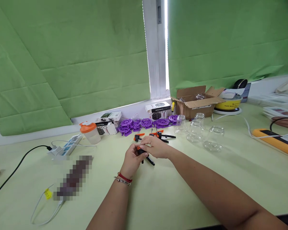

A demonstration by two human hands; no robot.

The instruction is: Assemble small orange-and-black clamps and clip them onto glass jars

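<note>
Both hands (142, 152) closed round slim black-orange tool (146, 154); I see clear rounded jars (213, 139) right.

Three o'clock: four clear jars (213, 139), one open cardboard box (196, 111), one yellow bowl (230, 104). Nine o'clock: one orange-lidded cup (92, 134). Centre: at least three black-and-orange tools (149, 159); purple parts (146, 123) overlap, uncountable.

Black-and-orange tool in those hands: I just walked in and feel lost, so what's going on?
A person's left hand holds a small black-and-orange tool over the pale green table. The right hand works at its orange end; the fingers hide the detail. Similar tools lie just beyond, near purple plastic pieces.
</note>
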